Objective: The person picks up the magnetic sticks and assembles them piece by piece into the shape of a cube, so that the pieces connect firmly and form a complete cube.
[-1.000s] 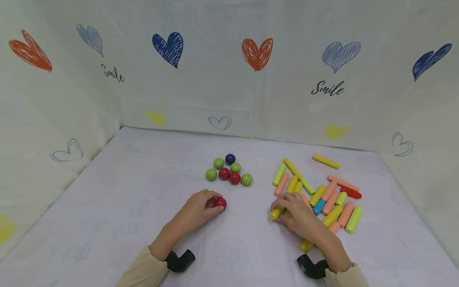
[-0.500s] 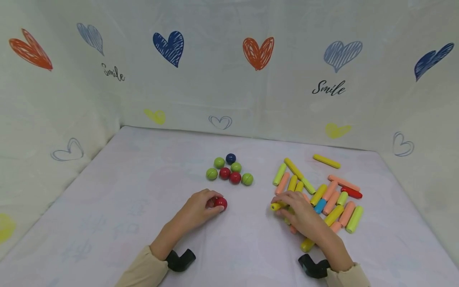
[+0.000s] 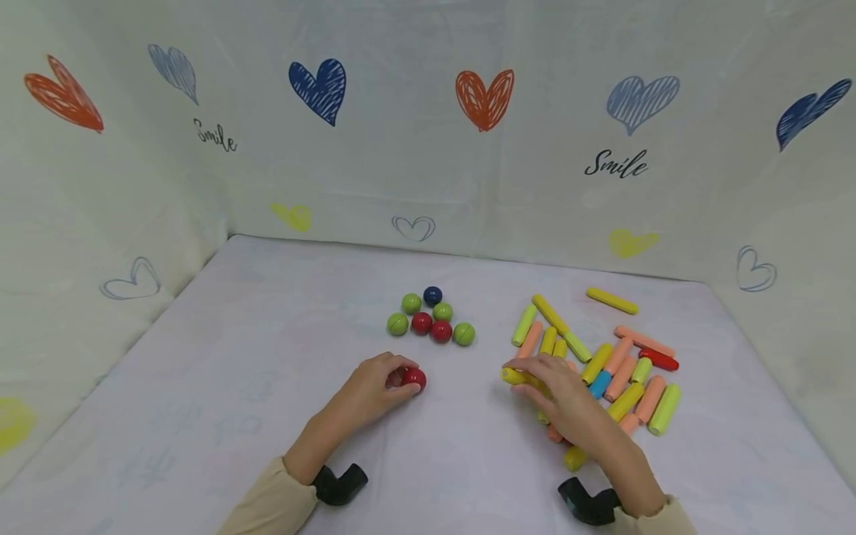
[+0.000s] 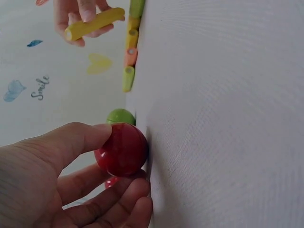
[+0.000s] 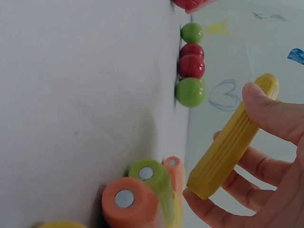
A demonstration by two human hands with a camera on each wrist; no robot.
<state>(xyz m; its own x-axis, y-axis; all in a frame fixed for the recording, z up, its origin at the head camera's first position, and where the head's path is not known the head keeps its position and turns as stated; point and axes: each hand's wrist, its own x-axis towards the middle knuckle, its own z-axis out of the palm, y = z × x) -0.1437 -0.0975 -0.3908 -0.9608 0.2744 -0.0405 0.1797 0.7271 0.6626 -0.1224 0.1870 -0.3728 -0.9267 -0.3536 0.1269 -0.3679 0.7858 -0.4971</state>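
Fingers [image 4: 85,137] of the left hand [image 3: 369,385], half curled, hold a red ball [image 4: 125,151]; those of the right hand [image 3: 567,395] pinch a yellow stick [image 5: 232,140] above the surface [image 3: 455,446].

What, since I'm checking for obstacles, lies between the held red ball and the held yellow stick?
Only bare white tabletop shows between the red ball and the yellow stick in the head view.

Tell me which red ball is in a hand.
The red ball nearest the person, pinched in the left hand; the other two red balls sit farther back among green balls, untouched.
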